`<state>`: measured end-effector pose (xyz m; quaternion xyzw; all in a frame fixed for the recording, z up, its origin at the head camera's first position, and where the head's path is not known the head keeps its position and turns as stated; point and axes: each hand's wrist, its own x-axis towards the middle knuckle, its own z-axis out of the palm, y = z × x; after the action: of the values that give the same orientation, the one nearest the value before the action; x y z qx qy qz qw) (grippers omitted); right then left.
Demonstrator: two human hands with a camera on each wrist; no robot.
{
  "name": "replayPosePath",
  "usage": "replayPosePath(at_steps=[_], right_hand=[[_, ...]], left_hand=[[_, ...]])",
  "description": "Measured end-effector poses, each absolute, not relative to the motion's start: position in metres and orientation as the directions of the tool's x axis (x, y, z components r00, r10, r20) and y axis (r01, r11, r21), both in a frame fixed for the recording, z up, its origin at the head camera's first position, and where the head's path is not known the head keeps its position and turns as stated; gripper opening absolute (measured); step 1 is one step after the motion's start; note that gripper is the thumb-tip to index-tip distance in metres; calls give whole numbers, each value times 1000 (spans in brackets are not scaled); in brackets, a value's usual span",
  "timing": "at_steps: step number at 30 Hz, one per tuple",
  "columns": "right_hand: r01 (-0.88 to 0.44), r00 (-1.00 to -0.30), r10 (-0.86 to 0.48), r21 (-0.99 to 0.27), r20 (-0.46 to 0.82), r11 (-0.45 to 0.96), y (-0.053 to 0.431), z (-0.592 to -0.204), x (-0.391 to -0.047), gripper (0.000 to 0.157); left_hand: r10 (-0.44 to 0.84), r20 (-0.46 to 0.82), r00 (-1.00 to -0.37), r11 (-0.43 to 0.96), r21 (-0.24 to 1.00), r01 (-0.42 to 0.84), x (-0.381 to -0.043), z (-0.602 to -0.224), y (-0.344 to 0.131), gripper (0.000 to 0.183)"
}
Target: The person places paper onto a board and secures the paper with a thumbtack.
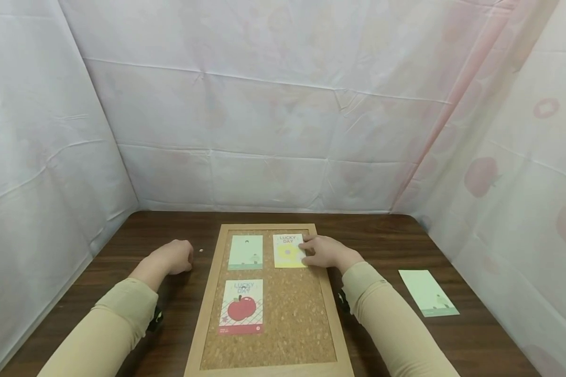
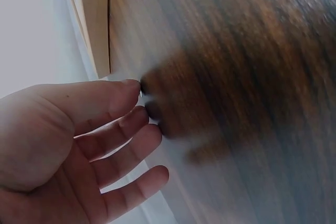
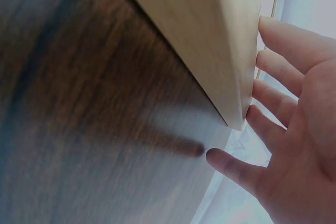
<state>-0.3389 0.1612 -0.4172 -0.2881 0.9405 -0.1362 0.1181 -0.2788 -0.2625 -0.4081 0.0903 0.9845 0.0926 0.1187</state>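
Head view alone shows the yellow card (image 1: 287,253) whole on the board (image 1: 292,324), right hand (image 1: 324,251) touching it, fingers extended; left wrist view gives left hand (image 2: 84,135), fingers bent at the table (image 2: 252,108); whether pinching, I cannot tell.

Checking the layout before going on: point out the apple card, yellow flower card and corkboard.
Apple card (image 1: 241,308), head view: the printed apple.
Yellow flower card (image 1: 287,252), head view: the flower's middle.
Corkboard (image 1: 294,314), head view: bare cork.
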Motion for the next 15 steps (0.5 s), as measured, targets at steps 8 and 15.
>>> replayPosePath(at_steps=[8,15], right_hand=[[-520,-799,-583,-322,-143,791,159,-417,-338,53],[-524,-797,-587,-320,-141,789,158,-419,-339,53]], left_hand=[[231,-202,-952,962,196,192,-281,-410,-267,5],[274,-119,-954,947,204,247,-283,-410,-270,7]])
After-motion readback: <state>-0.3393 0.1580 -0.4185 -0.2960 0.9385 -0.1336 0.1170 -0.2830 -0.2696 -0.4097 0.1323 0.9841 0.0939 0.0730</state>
